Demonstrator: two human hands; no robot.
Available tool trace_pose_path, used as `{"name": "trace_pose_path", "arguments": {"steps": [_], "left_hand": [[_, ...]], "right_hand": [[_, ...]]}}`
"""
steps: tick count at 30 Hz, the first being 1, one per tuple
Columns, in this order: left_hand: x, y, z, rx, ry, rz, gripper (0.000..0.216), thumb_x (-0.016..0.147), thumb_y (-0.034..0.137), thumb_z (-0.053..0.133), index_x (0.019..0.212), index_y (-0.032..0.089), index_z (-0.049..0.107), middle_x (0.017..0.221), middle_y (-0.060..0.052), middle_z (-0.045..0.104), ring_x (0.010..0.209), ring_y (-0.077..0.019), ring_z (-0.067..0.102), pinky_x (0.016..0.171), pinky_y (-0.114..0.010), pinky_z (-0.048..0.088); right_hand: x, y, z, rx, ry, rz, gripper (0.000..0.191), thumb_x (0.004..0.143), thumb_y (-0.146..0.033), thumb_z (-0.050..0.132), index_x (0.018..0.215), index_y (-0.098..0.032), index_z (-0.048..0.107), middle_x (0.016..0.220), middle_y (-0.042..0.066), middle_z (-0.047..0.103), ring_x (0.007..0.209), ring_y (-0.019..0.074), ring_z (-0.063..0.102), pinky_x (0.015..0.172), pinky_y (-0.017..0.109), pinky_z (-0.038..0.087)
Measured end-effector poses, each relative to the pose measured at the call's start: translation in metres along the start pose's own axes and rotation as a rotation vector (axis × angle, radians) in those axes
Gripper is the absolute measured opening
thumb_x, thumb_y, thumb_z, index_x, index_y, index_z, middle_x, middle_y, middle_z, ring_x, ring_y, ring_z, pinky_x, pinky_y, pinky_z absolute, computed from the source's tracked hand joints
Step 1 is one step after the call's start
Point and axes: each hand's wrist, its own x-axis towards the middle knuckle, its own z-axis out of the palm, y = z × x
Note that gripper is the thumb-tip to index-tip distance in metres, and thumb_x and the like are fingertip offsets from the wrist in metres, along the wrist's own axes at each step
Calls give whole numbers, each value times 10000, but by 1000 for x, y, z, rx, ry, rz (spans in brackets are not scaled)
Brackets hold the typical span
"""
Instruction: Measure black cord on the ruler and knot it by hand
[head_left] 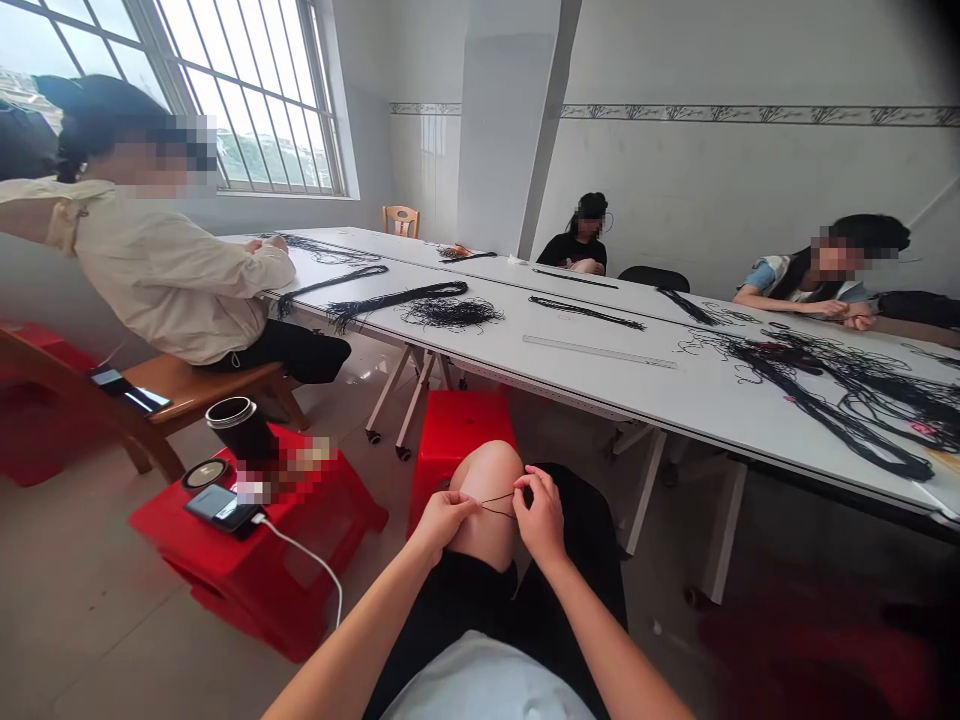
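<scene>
A thin dark cord [495,509] stretches between my two hands, just above my bare knee [486,470]. My left hand [448,518] pinches one end of it between thumb and fingertips. On the other side, my right hand [540,512] has thumb and fingers curled together on the cord, which forms a narrow loop between the hands. Both hands are closed and a short distance apart. Any knot in the cord is too small to make out.
Before me a long white table [480,325] bears bundles of black cord [450,312] and a clear ruler [600,352]. Three people sit around it. At my left, a red stool [247,590] holds an open dark flask [240,430] and a charging device [223,510]. Another red stool [465,415] stands ahead.
</scene>
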Motion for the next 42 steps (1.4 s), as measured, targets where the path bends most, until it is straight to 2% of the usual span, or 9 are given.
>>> {"name": "trace_pose_path", "arguments": {"steps": [3,6,10,12,15,20,24,28,42], "left_hand": [[0,-1,2,-3,13,5,160,649,268,695,622,153,588,402,101,318,389,-50,212,430,-225,134],[0,-1,4,-5,13,12,156,660,271,687,626,151,593,417,93,345,396,-53,233,432,-224,145],[0,-1,5,2,8,25,157,662,269,680,612,147,595,426,83,367,406,-55,242,438,-224,159],[1,1,5,4,12,37,153,652,265,684,606,145,600,427,81,369,413,-57,245,442,-224,168],[5,1,7,-2,24,59,148,636,264,694,610,142,615,439,76,385,428,-61,268,453,-222,190],[10,-3,10,-30,27,87,175,622,290,708,641,129,644,500,44,488,490,-75,367,490,-210,256],[9,-6,9,-56,-2,80,189,612,296,714,623,126,634,538,17,549,515,-85,429,508,-209,304],[11,-5,8,-70,-15,74,189,606,294,716,612,134,616,503,33,520,478,-76,409,482,-206,289],[21,6,3,-50,-36,56,208,640,279,708,569,145,566,422,75,410,382,-46,278,409,-215,206]], "right_hand": [[1,-4,-13,18,-58,-59,122,853,-218,462,855,-187,579,943,84,598,895,223,566,831,384,458],[-16,-14,-14,69,-141,-104,165,892,-228,432,872,-202,594,849,48,614,809,185,583,763,316,485],[-33,-8,-1,96,-110,-49,311,929,-258,362,1086,-175,618,1064,104,617,1025,215,569,912,368,463],[-30,6,4,85,-91,26,425,934,-291,328,1262,-106,524,1256,161,541,1187,245,496,1000,412,418],[-24,19,6,73,-115,110,553,936,-348,292,1380,-30,380,1436,193,372,1336,267,344,1087,455,328],[-42,-7,15,21,-109,53,601,967,-416,262,1482,-120,167,1544,114,147,1422,243,117,1124,483,243],[-59,-30,30,-85,-148,-19,677,971,-459,262,1493,-154,-44,1551,129,41,1425,262,55,1105,524,242],[-54,-28,34,-219,-181,-87,745,959,-505,260,1476,-133,-126,1545,149,-10,1423,270,13,1108,532,213],[-27,-22,22,-336,-350,-128,814,920,-606,237,1480,-110,-85,1543,118,-79,1415,259,-103,1131,524,92]]}}
